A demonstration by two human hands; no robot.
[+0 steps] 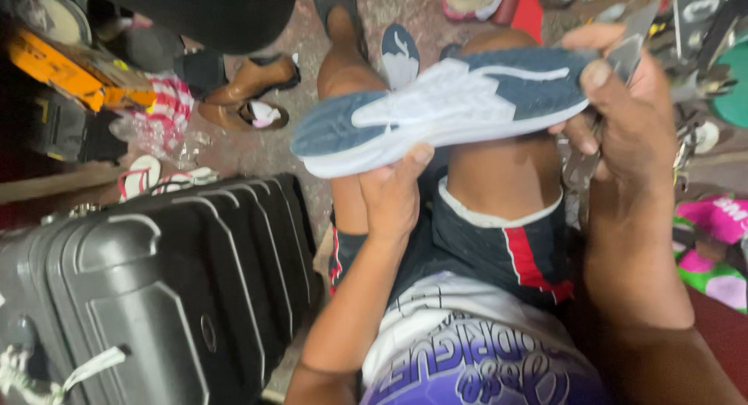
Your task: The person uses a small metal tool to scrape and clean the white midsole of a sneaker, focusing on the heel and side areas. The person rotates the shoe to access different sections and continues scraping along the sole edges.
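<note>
- Grey ribbed hard-shell suitcase [156, 288] stands nearest, low and to the left of the shoe.
- Navy-and-white rubber-soled sneaker [444, 109] is held sole up over the person's knees, above black shorts with a red stripe [499, 249].
- Left hand [393, 191] curls under the sneaker's middle, thumb pressed on the sole's white edge.
- Right hand [623, 113] clamps the sneaker's right end, thumb on the sole; a thin metal tool [633, 43] sits between its fingers.
- Brown sandals [249, 93] lie beyond the sneaker, on the left.
</note>
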